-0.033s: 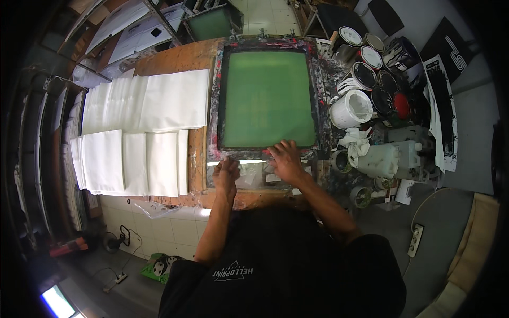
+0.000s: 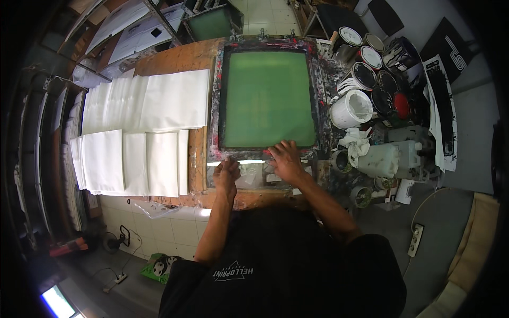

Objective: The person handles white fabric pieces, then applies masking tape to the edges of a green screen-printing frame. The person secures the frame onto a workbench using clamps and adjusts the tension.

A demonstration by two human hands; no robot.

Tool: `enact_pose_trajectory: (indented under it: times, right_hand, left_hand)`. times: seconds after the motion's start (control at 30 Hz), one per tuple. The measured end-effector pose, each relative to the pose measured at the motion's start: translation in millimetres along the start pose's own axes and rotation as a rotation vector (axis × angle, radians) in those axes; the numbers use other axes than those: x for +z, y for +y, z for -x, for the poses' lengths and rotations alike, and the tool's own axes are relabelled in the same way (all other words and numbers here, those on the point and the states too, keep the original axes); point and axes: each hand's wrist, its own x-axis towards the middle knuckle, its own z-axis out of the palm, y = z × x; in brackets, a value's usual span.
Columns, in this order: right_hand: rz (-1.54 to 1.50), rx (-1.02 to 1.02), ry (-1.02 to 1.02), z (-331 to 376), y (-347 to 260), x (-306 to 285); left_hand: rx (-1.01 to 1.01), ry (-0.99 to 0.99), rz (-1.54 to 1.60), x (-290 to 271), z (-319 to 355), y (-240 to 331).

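A green mesh printing screen [image 2: 268,98] in an ink-spattered frame [image 2: 217,106] lies flat on the wooden table [image 2: 180,58] in front of me. My right hand [image 2: 286,159] rests with spread fingers on the near rail of the frame. My left hand [image 2: 227,174] is just below that rail with its fingers curled, touching a pale glossy sheet [image 2: 249,175] under the frame's front edge. Whether it grips the sheet is unclear. My dark shirt hides the table edge below.
Overlapping white cloth pieces [image 2: 127,161] lie left of the screen, with a second row [image 2: 154,100] behind. Several open ink cans [image 2: 366,58], a white bucket [image 2: 351,108], a rag [image 2: 356,142] and a plastic jug [image 2: 384,159] crowd the right. Another green screen [image 2: 212,24] stands at the back.
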Motion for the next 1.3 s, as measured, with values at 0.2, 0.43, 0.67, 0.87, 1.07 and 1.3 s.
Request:
enact_pose_trajectory:
  times: [0.2,0.43,0.67,0.87,1.07,1.3]
  right_hand:
    - [-0.051,0.049,0.017,-1.3,7.3,21.5]
    - [0.162,0.019,0.126,-17.2,-11.2,39.7]
    - [0.066,0.07,-0.055,-50.6,-26.4,34.3]
    - [0.148,0.092,-0.22,-58.1,-28.5,46.8]
    - [0.196,0.097,-0.254,-54.8,-32.9,38.6]
    - [0.094,0.128,-0.256,-53.7,-33.4,27.2]
  left_hand:
    - [-0.002,-0.041,-0.019,-30.2,-39.5,-16.7]
    - [0.031,0.03,-0.14,-20.3,-29.9,-9.6]
    - [0.022,0.033,-0.116,-21.2,-31.3,-7.6]
    - [-0.033,0.016,-0.163,-20.6,-32.5,-1.2]
    - [-0.05,0.042,-0.116,-19.2,-32.7,3.1]
    - [-0.053,0.03,-0.15,-23.4,-38.5,1.2]
